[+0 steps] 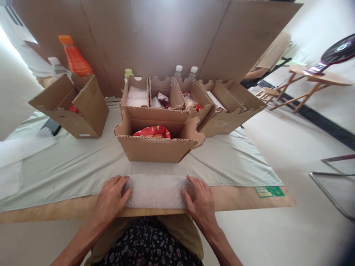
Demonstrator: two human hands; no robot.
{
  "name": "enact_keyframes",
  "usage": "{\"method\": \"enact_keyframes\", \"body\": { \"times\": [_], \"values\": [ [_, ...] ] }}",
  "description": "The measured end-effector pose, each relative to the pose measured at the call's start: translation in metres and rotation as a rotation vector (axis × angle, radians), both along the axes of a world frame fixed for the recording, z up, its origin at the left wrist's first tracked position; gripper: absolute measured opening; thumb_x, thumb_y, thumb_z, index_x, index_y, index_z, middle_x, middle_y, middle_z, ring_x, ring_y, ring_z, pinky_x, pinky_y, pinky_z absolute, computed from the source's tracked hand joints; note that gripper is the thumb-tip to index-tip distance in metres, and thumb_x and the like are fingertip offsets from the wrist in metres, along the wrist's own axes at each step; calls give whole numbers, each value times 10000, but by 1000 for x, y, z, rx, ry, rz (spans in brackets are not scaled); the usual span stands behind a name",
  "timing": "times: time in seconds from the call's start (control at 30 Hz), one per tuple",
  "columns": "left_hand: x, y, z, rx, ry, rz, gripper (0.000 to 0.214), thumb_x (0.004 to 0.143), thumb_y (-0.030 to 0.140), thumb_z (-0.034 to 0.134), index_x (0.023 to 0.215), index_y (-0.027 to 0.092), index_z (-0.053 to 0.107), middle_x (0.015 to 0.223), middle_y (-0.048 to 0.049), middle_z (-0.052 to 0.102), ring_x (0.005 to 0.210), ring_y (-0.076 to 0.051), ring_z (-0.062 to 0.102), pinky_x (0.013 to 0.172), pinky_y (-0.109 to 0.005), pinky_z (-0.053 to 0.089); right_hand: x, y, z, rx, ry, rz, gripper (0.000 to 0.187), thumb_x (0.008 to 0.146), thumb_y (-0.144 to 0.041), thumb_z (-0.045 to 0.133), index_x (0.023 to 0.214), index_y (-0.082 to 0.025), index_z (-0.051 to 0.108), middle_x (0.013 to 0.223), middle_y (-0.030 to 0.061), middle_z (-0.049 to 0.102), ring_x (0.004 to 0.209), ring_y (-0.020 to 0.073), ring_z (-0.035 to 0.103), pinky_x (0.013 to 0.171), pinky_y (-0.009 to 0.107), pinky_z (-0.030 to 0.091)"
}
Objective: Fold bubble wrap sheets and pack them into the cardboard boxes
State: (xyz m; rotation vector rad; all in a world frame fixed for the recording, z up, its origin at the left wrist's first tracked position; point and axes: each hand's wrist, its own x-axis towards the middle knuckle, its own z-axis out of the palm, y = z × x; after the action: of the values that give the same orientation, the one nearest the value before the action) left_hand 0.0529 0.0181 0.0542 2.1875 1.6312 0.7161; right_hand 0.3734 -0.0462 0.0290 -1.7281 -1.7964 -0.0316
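Observation:
A folded piece of bubble wrap (156, 191) lies flat at the table's near edge, in front of me. At its left end, my left hand (113, 195) grips the side between thumb and fingers. My right hand (200, 201) does the same at the right end, with thumb and fingertips on the edge. Just beyond the wrap stands an open cardboard box (155, 150) with a red packet (153, 131) inside. Whether anything is wrapped inside the bubble wrap I cannot tell.
Behind stand several cardboard compartments (222, 118) with packets, and bottles (179, 72) beyond. A separate cardboard box (83, 120) and an orange bottle (76, 59) are at left, near loose bubble wrap (24, 151). A tall cardboard panel (155, 40) closes the back. A person's arm (253, 74) shows at right.

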Motion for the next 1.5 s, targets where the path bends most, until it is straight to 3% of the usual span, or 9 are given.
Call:
{"method": "enact_keyframes", "body": {
  "times": [0.23, 0.43, 0.57, 0.7, 0.83, 1.0, 1.17, 1.33, 1.5],
  "values": [
    [-8, 12, 1, -65, 226, -13, 523, 844, 352, 563, 1323, 140, 569, 1034, -115, 712, 970, -314, 667, 865, -448, 518, 9, 20, 12, -144, -138, 90, 466, 912, -253, 563, 1370, -173, 539, 1203, 143, 707, 1088, 330, 623, 882, 470, 461],
    [5, 18, 4, -109, 257, -150, 117, 803, 246, 545, 728, 226, 632, 734, -64, 653, 760, -280, 619, 729, -396, 480, -6, 31, 28, -333, -153, 227, 275, 858, -147, 622, 1113, -217, 701, 1008, 88, 748, 951, 289, 627, 833, 421, 439],
    [3, 13, 6, -131, 130, -174, 110, 819, 247, 517, 733, 238, 587, 813, -46, 690, 792, -240, 635, 729, -354, 498, -7, 26, 32, -333, -108, 244, 148, 835, -95, 607, 840, -228, 672, 945, 65, 731, 924, 258, 634, 813, 387, 471],
    [2, 9, 23, -146, -121, -159, 90, 869, 244, 513, 797, 246, 565, 778, 9, 699, 676, -165, 646, 627, -270, 496, -9, 23, 49, -163, 80, 299, 257, 844, -28, 500, 961, -238, 591, 1146, 79, 701, 1052, 211, 666, 858, 339, 531],
    [2, 12, 36, 273, -200, -239, 194, 899, 118, 566, 1041, 239, 617, 1097, -68, 742, 1103, -208, 675, 959, -353, 495, -11, 21, 66, 208, 141, 310, 471, 884, -30, 513, 1288, -273, 501, 1073, 65, 714, 1015, 231, 684, 885, 403, 532],
    [-29, 5, 7, 378, 37, -503, 412, 843, -29, 483, 1100, 246, 650, 1195, -43, 770, 1401, -261, 513, 1121, -449, 395, 9, -8, 48, 93, -45, 392, 561, 856, -52, 510, 1388, -228, 495, 1168, 101, 721, 1196, 297, 628, 970, 501, 478],
    [-55, -18, -5, 278, 36, -395, 469, 841, -7, 487, 1227, 220, 625, 1243, -77, 736, 1390, -291, 507, 1126, -485, 405, 28, -36, 34, 7, -12, 268, 381, 904, -120, 586, 1275, -210, 589, 1125, 103, 731, 1160, 296, 636, 944, 475, 500],
    [-9, -15, 3, 309, -4, -373, 425, 872, -5, 490, 1214, 202, 636, 1310, -106, 684, 1366, -301, 514, 1093, -486, 459, -33, 2, 42, 25, 62, 301, 353, 936, -106, 535, 1275, -186, 598, 1217, 117, 713, 1190, 280, 613, 991, 481, 510],
    [15, 3, -18, 252, 72, -450, 323, 890, 83, 511, 1149, 190, 673, 1295, -122, 688, 1236, -304, 601, 989, -485, 536, -70, 23, 25, -219, -95, 442, 377, 943, -195, 582, 1318, -183, 621, 1441, 112, 613, 1328, 297, 538, 1076, 494, 457]
  ]
}}
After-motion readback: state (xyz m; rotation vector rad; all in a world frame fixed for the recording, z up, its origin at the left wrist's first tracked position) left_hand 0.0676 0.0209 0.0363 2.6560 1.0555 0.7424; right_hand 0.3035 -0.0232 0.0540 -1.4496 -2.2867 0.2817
